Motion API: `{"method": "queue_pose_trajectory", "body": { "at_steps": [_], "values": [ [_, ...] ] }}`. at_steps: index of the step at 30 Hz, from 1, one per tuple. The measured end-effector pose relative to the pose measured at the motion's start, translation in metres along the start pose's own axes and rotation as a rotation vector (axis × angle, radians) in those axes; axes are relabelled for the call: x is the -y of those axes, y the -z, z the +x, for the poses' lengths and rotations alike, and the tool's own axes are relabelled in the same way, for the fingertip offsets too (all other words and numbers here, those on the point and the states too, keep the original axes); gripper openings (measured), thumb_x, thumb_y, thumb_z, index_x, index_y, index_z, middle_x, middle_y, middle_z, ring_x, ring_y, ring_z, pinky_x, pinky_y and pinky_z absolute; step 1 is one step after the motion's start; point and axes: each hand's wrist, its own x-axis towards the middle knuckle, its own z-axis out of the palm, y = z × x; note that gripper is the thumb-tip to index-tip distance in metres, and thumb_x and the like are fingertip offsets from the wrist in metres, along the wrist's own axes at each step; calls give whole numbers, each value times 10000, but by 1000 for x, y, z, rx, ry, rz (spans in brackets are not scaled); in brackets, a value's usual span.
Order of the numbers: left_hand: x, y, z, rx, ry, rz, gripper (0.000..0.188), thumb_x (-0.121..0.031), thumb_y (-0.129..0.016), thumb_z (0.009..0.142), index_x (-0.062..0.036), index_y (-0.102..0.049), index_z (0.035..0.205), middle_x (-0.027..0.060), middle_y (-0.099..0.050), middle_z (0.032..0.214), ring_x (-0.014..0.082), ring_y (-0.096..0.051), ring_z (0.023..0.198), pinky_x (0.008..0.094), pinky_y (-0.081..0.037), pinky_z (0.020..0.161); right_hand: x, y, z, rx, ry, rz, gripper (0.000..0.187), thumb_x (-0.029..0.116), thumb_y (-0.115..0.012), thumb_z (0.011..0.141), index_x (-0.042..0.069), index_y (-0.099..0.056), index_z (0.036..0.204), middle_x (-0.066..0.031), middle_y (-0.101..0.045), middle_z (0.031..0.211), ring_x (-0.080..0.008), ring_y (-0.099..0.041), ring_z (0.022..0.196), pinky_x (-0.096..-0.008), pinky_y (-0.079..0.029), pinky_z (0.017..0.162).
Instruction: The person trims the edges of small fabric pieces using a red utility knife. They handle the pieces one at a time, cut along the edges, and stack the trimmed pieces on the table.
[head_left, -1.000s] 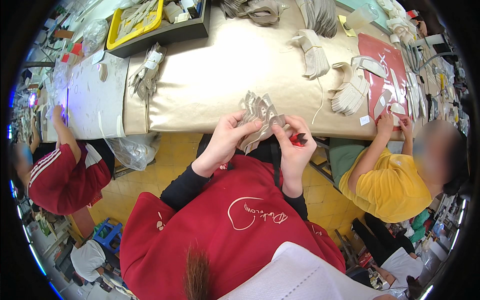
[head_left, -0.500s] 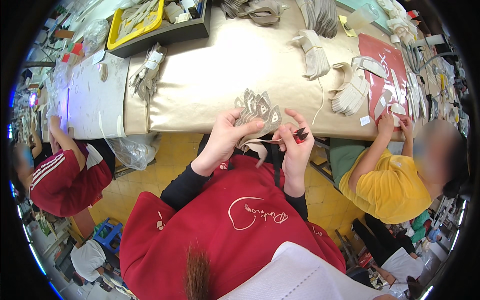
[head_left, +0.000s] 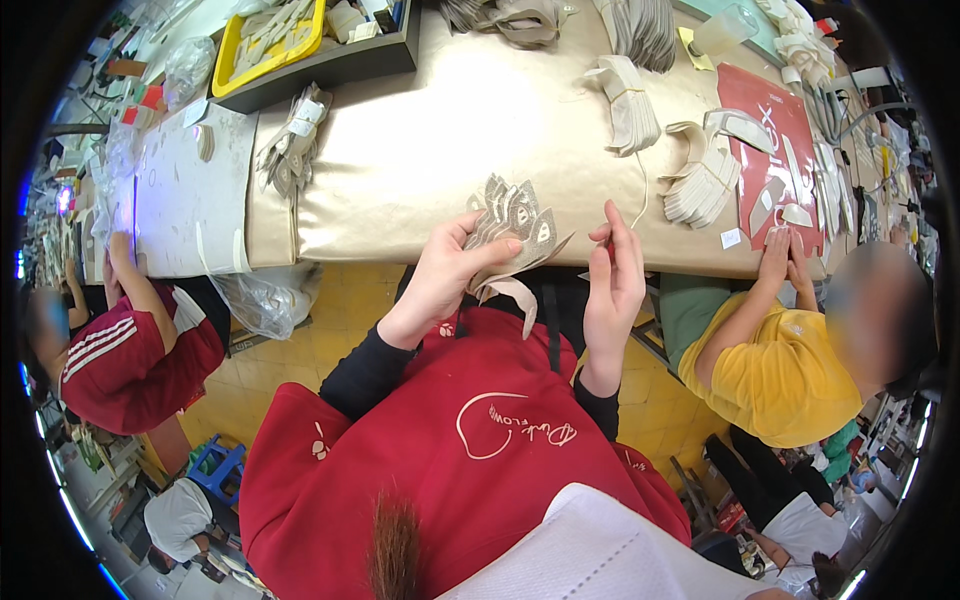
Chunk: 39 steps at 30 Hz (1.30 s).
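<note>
The person's left hand (head_left: 450, 275) is pinching a fanned stack (head_left: 515, 215) of grey-beige pieces, its thumb pressing flat on top and its fingers supporting from behind. This stack is hovering in front of the body, at the near edge of the desk (head_left: 400, 200). The right hand (head_left: 612, 290) is standing upright just to the right of the stack, not touching it; its index finger is pointing up, and I cannot tell whether its palm is holding anything. Both dark-sleeved forearms are reaching up from below the stack.

The stacked pieces are showing pointed, jagged tips with pale outlines and small light marks, and a thin strip (head_left: 515, 292) is curling down below the stack. Beyond the stack, the desk's smooth covering is gleaming gold-beige. A tied bundle (head_left: 292, 145) of similar colour is lying farther to the left of the stack; banded beige strips (head_left: 628, 105) are resting beyond it to the right.

Well right of the stack, a glossy red sheet (head_left: 750, 90) is bearing large white lettering, and a small white label (head_left: 730, 239) is lying beside it. Below the stack, the red garment (head_left: 400, 430) is displaying white script and a curved outline.
</note>
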Motion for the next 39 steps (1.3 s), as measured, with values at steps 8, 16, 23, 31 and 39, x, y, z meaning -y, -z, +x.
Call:
{"method": "queue_pose_trajectory", "body": {
  "at_steps": [8,16,23,31,39],
  "values": [
    [0,0,-2,15,-48,-19,288,-25,-703,893,31,-638,1168,66,-712,1037,84,-667,893,236,-542,790,8,-15,-7,107,172,-121,378,-32,-724,832,16,-696,1206,-80,-629,866,-118,-500,629,-228,-440,593],
    [1,2,-3,8,-34,-46,289,-31,-705,891,30,-640,1166,75,-716,1041,93,-680,880,234,-551,759,11,-17,-9,105,135,-156,340,-20,-723,823,16,-713,1161,-137,-690,887,-242,-678,747,-313,-534,665],
    [0,2,-3,26,-17,-61,296,-40,-708,892,32,-635,1170,83,-715,1038,96,-681,876,234,-551,751,9,-17,-8,54,177,-137,330,-30,-719,816,11,-719,1143,-139,-690,880,-246,-670,724,-315,-532,651],
    [0,3,-3,36,-23,-47,301,-38,-714,889,35,-636,1171,82,-713,1038,95,-676,880,238,-547,775,1,-15,-5,66,325,-191,305,-11,-736,793,38,-749,1093,-104,-685,827,-239,-650,667,-317,-515,597],
    [-1,5,-5,38,-26,-33,304,-28,-711,890,41,-637,1177,83,-713,1045,95,-672,903,242,-546,793,2,-12,-4,109,361,-198,308,-50,-727,787,14,-745,1088,-120,-681,819,-227,-634,658,-299,-500,599]
  ]
}}
